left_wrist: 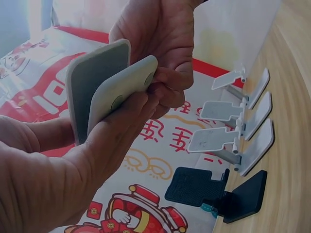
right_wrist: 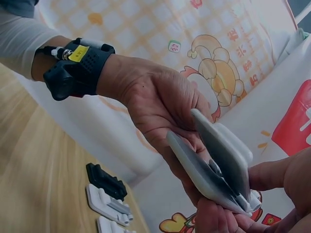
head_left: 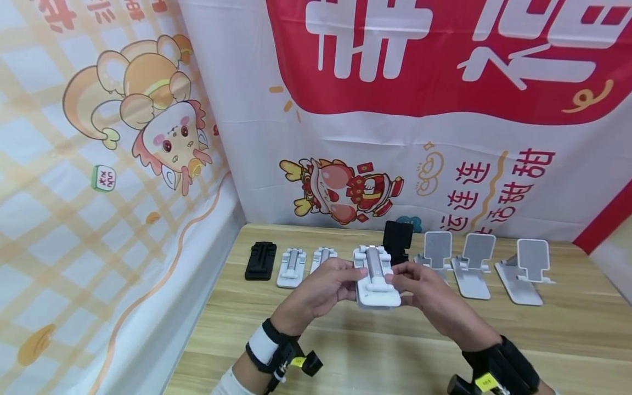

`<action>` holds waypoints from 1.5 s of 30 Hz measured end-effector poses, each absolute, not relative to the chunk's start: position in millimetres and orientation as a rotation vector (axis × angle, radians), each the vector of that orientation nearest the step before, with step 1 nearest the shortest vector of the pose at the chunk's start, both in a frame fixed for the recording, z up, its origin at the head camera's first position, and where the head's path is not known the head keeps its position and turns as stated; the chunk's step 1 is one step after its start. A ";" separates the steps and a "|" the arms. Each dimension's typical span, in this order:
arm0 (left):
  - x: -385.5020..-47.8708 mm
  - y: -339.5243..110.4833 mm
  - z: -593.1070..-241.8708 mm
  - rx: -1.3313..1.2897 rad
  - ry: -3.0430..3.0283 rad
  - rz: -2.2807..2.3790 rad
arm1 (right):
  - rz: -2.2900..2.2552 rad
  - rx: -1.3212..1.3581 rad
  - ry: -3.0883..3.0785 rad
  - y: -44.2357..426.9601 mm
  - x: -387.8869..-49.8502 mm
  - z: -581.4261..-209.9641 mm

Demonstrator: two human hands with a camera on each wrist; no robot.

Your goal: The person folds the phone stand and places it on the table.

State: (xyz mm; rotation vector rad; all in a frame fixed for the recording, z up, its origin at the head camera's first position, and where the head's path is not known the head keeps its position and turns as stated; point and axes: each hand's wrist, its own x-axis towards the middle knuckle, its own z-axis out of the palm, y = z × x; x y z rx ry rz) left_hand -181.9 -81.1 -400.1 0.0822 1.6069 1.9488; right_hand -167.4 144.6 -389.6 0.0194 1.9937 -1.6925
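A white folding phone stand (head_left: 387,299) is held above the table between both hands, its grey stem toward the head camera. My left hand (head_left: 326,288) grips its left edge, thumb on the near face. On the opposite edge, my right hand (head_left: 424,291) pinches with thumb and fingers. In the left wrist view, the stand's two plates (left_wrist: 104,63) sit slightly apart with a narrow gap. The right wrist view shows the same plates (right_wrist: 221,145) spread in a V from the hinge end. Some fingertips are hidden behind the stand.
Left on the wooden table (head_left: 316,351) lie a folded black stand (head_left: 260,260) and folded white stands (head_left: 291,267). Behind and right stand an unfolded black stand (head_left: 397,238) and unfolded white stands (head_left: 476,263). Printed cloth (head_left: 247,109) borders the back and left.
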 end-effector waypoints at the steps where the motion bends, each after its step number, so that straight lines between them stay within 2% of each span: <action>1: -181.4 -80.4 -400.0 0.079 1.632 1.938 | -1.691 0.026 1.998 144.2 -167.6 -390.2; 8: -176.5 -76.0 -401.4 0.092 1.808 1.871 | -1.655 0.041 2.051 143.1 -168.8 -392.7; 12: -173.8 -71.4 -400.3 0.115 2.106 1.779 | -1.660 0.028 2.063 144.2 -169.8 -394.1; 21: -152.6 -44.2 -385.5 0.185 2.806 0.963 | -1.694 0.053 2.081 139.3 -172.5 -397.5; 26: -153.4 -32.6 -392.9 0.210 2.932 0.749 | -1.690 0.048 2.111 133.5 -174.2 -398.4; 35: -182.1 -40.8 -414.9 0.137 2.911 0.960 | -1.694 0.043 2.138 129.8 -177.9 -405.2; 45: -246.1 -36.3 -481.0 -0.081 3.022 0.853 | -1.616 0.024 2.277 141.2 -182.3 -407.9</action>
